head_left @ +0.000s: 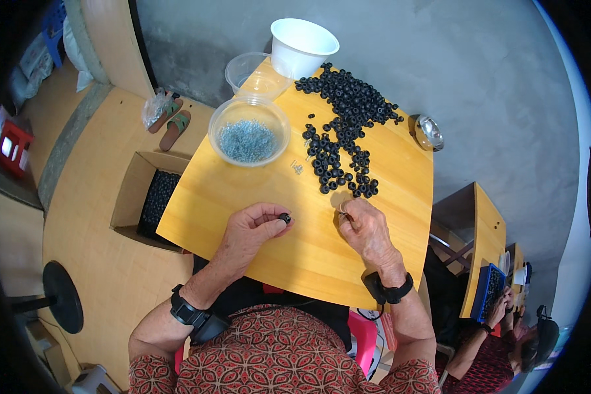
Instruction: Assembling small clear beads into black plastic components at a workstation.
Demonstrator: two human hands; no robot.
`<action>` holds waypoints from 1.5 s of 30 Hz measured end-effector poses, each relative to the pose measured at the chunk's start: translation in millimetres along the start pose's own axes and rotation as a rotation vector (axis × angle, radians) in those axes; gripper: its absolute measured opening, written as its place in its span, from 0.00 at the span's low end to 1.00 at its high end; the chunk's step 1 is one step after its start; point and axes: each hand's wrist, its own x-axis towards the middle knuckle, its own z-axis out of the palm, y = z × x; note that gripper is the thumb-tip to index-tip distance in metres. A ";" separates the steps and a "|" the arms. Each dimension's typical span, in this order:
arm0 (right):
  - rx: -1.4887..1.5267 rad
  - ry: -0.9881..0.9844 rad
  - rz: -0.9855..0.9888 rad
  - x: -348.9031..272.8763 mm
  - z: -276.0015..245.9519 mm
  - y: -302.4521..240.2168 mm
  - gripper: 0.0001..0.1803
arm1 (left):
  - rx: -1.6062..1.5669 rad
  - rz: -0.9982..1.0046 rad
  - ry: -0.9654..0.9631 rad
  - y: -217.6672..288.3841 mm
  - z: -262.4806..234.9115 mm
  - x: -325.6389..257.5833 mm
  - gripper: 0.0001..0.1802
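Between thumb and fingers, my left hand (251,231) pinches a small black wheel-like piece (284,218) just above the table. My right hand (366,226) is closed over the table to the right, its fingertips pressed together; anything in them is too small or hidden to make out. Beyond it spreads a loose pile of similar black pieces (358,98), round with holes. A clear plastic tub (284,125) holds many tiny bluish-silver metal pieces (248,140). Several slim metal pieces (297,168) lie loose on the yellow wooden table (243,190), between the tub and the black pieces.
A white bowl (302,49) and another clear tub (253,71) stand at the far edge. A shiny metal bowl (429,133) sits by the right edge. Left of the table, a cardboard box (128,197) contains black pieces. Another person (499,348) works at the right.
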 end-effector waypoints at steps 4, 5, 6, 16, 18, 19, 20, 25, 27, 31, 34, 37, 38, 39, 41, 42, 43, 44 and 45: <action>-0.056 -0.007 -0.049 -0.4 -4.5 -3.8 0.08 | -0.010 0.006 -0.010 -0.7 0.1 0.5 0.12; -0.061 0.021 -0.029 -0.2 -4.2 -6.3 0.08 | -0.008 0.006 -0.011 -0.4 0.7 0.5 0.12; -0.063 0.048 -0.011 0.3 -3.2 -7.8 0.08 | -0.007 0.007 -0.011 -0.5 0.7 0.8 0.12; 0.090 0.039 -0.104 -2.0 0.7 -29.7 0.09 | -0.014 0.007 0.011 2.6 7.9 -2.2 0.12; 0.196 0.096 -0.095 -1.4 6.0 -41.3 0.09 | -0.006 0.010 0.013 2.0 8.9 -3.4 0.12; 0.197 0.093 -0.095 -1.7 8.0 -45.6 0.09 | -0.014 0.019 0.005 0.9 9.1 -4.6 0.12; 0.230 0.084 -0.070 -2.3 10.0 -49.5 0.09 | -0.022 0.028 -0.004 0.2 9.0 -5.2 0.12; 0.350 0.079 -0.042 -3.1 14.7 -62.0 0.10 | -0.033 0.011 -0.002 -2.1 11.4 -7.4 0.14; 0.441 0.115 0.000 -1.7 13.5 -65.3 0.10 | -0.046 0.018 0.010 -6.2 11.5 -6.0 0.14; 0.502 0.092 0.107 -0.5 4.7 -73.4 0.11 | -0.077 0.012 -0.059 -5.6 14.4 -5.2 0.14; 0.586 0.099 0.160 -2.5 8.7 -70.7 0.10 | -0.084 -0.009 -0.073 -1.6 14.4 -6.9 0.13; 0.639 0.078 0.216 -3.3 8.4 -72.1 0.09 | -0.066 -0.015 -0.085 -0.4 14.4 -6.8 0.13; 0.638 0.075 0.216 -3.3 8.6 -71.8 0.09 | -0.050 -0.018 -0.088 -0.4 14.4 -6.6 0.13; 0.626 0.073 0.203 -3.2 8.9 -71.4 0.09 | -0.051 -0.018 -0.085 -0.6 13.8 -6.6 0.13; 0.614 0.069 0.189 -2.8 8.5 -71.0 0.09 | -0.011 0.013 -0.103 -1.5 12.8 -6.5 0.13; 0.575 0.063 0.162 -2.1 7.2 -71.8 0.09 | -0.012 0.013 -0.100 -2.1 12.7 -6.6 0.13; 0.536 0.057 0.135 -1.4 5.9 -72.8 0.09 | 0.001 0.018 -0.098 -3.0 12.7 -6.5 0.14; 0.537 0.055 0.134 -0.6 4.7 -73.8 0.09 | 0.015 0.023 -0.097 -3.4 12.6 -6.6 0.14; 0.507 0.054 0.110 0.3 3.4 -74.8 0.09 | 0.014 0.023 -0.095 -3.4 12.4 -6.8 0.14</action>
